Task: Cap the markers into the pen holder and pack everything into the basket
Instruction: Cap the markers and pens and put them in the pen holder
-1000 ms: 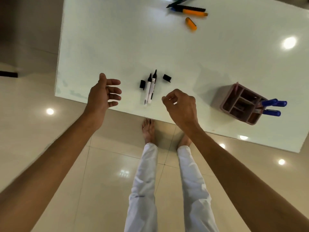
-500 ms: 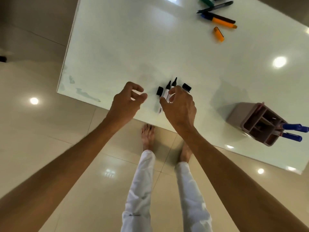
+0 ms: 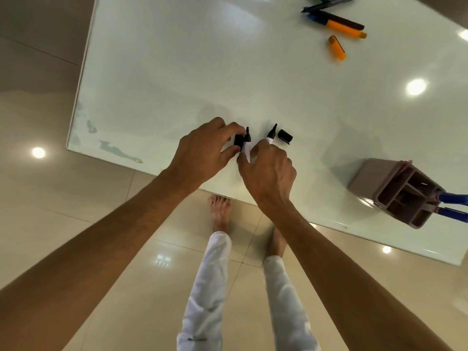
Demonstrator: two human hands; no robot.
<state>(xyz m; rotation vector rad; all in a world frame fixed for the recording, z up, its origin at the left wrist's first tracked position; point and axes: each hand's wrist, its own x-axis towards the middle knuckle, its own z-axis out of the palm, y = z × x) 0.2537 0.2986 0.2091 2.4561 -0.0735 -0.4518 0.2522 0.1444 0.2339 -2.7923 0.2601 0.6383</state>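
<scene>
Two uncapped white markers with black tips lie near the front edge of the white table (image 3: 177,72). My left hand (image 3: 202,150) pinches a black cap (image 3: 238,140) beside the tip of the left marker (image 3: 247,145). My right hand (image 3: 268,171) grips that marker's white barrel and covers the lower part of the second marker (image 3: 271,134). A second black cap (image 3: 285,136) lies loose just right of it. The pink pen holder (image 3: 395,191) stands at the right with two blue capped markers (image 3: 453,205) in it.
At the far edge lie an orange marker (image 3: 344,29), a loose orange cap (image 3: 337,47), a black pen and other markers (image 3: 329,3). My bare feet and white trousers show below the table edge on the tiled floor. No basket is in view.
Both hands have come in from hovering apart to the two markers. The left hand took up the left black cap, the right hand took hold of the left marker and spread the two markers apart.
</scene>
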